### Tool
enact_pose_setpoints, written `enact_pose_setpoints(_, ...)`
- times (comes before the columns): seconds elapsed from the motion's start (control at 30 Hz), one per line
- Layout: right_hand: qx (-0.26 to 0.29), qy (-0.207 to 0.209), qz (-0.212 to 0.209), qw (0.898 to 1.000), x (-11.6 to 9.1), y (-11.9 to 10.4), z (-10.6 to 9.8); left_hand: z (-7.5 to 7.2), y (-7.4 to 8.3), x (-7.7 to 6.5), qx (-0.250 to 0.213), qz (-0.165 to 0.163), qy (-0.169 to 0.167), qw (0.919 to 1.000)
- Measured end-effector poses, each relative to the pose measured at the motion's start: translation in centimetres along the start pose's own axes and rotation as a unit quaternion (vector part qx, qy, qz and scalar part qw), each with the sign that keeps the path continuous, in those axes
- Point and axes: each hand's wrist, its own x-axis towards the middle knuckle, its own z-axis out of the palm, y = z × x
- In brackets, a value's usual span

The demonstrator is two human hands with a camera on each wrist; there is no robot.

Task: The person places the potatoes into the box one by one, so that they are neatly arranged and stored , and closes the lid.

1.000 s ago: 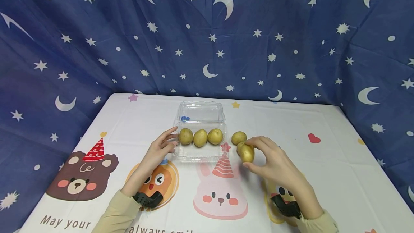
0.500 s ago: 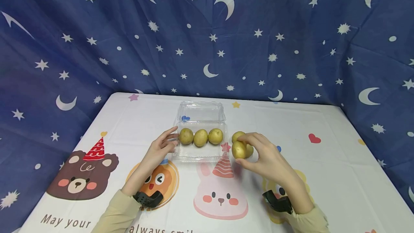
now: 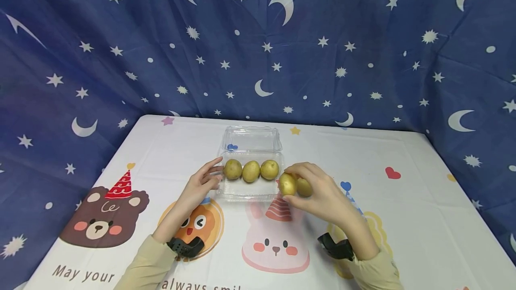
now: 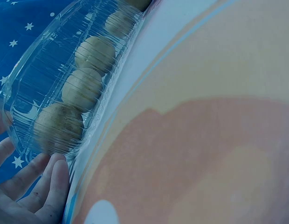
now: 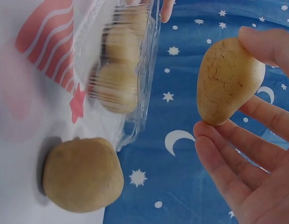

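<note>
My right hand (image 3: 322, 194) pinches a yellow potato (image 3: 288, 184) between thumb and fingertips, raised by the right side of a clear plastic clamshell box (image 3: 246, 191). The right wrist view shows that potato (image 5: 228, 79) off the table. Three potatoes (image 3: 251, 172) lie in a row inside the box, whose lid (image 3: 250, 138) is tipped back. My left hand (image 3: 201, 185) has its fingers spread against the box's left end; the left wrist view shows the fingertips (image 4: 58, 161) at its ribbed wall. A loose potato (image 3: 304, 187) sits on the table, partly behind my right fingers.
A white tablecloth (image 3: 435, 218) printed with cartoon animals covers the table. Behind it hangs a dark blue curtain (image 3: 209, 88) with stars and moons. Each wrist wears a black strapped device (image 3: 336, 247).
My right hand has carried the potato leftward to the box's right edge. Another loose potato on the table is now hidden behind that hand. The left hand stays against the box.
</note>
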Motion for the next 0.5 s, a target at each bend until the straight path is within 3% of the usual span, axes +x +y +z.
enact_pose_setpoints(0.5,0.029,-0.020,-0.008,0.999,1.5,-0.7,1.7,-0.1,0.1,-0.1,0.001,0.001,0.000,1.0000)
